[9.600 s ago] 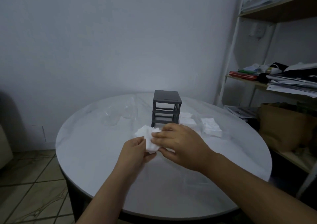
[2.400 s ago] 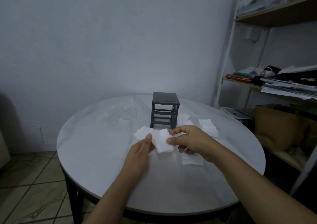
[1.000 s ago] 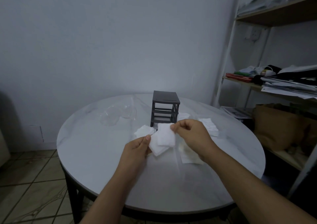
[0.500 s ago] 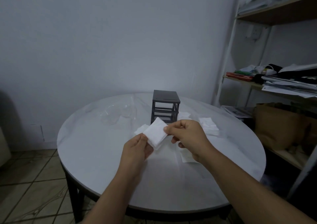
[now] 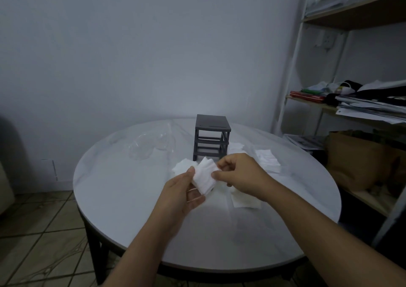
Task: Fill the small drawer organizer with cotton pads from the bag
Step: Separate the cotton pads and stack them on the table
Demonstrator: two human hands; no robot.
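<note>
A small stack of white cotton pads [image 5: 204,178] is held above the round table between both hands. My left hand [image 5: 183,193] grips it from below and the left, thumb on its edge. My right hand [image 5: 238,173] pinches its right edge with thumb and fingers. Behind them stands the small dark drawer organizer [image 5: 211,137], its frame open at the front. More pads lie on the table: one pile [image 5: 267,160] to the right, one [image 5: 245,200] under my right wrist, one [image 5: 181,167] just left of the organizer. The clear plastic bag [image 5: 151,145] lies at the back left.
The white round table [image 5: 136,210] stands against a plain wall. A shelf unit [image 5: 360,102] with papers and a brown paper bag [image 5: 356,158] stands close to its right edge. Tiled floor shows at the lower left.
The stack has been squared up between my hands and shifted a little lower; my right hand has moved from pulling a single pad upward to pinching the stack's right edge.
</note>
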